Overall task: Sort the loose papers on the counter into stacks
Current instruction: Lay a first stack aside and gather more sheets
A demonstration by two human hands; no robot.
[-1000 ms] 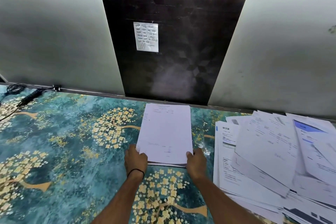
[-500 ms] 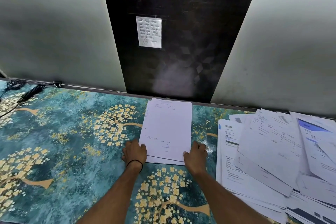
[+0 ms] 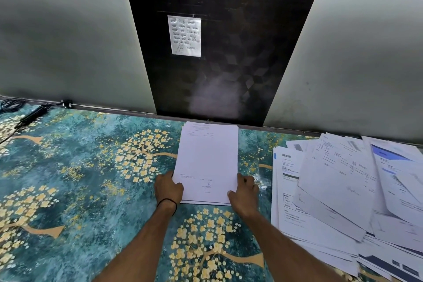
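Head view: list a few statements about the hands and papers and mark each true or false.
1. The left hand and right hand hold the near end of the neat stack. True.
2. The loose pile lies left of the neat stack. False: it lies to its right.
3. A handwritten note hangs on the dark panel. True.
4. The black cable lies on the loose pile. False: it lies at the counter's far left.

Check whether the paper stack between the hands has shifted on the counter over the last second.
Yes, slightly: the paper stack slid away from the person, its far edge now closer to the counter's back edge.
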